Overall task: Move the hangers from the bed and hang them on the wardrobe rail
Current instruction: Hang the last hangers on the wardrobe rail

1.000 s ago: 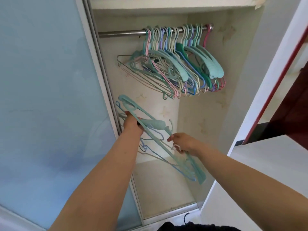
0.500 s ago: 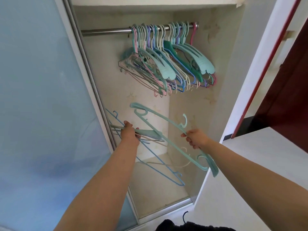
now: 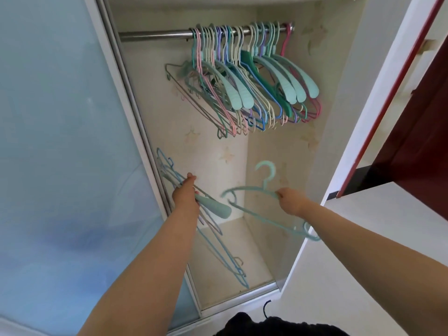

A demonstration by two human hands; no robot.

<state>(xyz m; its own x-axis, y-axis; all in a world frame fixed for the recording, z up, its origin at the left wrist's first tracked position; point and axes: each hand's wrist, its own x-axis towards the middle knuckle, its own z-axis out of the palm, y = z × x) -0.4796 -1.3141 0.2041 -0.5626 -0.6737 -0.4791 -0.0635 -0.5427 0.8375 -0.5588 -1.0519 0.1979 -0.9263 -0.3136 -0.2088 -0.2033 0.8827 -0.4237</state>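
Gripping bundle of hangers [image 3: 218, 238]: your left hand [image 3: 185, 195], fingers curled round it, low beside sliding door [image 3: 60, 141]. Your right hand [image 3: 289, 201] pinching single mint hanger [image 3: 257, 190] at shoulder bar, hook up, held inside wardrobe, well below rail [image 3: 155, 35]. Hung stock: dense row of pastel hangers [image 3: 244, 86] on right part of rail. Bundle and single hanger apart, not touching.

left hand [image 3: 185, 195]: bundle of hangers [image 3: 213, 229] gripped, held low by the sliding door [image 3: 60, 141]
right hand [image 3: 289, 201]: single teal hanger [image 3: 257, 190] pinched at its shoulder, hook up
wardrobe rail [image 3: 155, 35]: many coloured hangers [image 3: 247, 86] hung, crowded toward the right end
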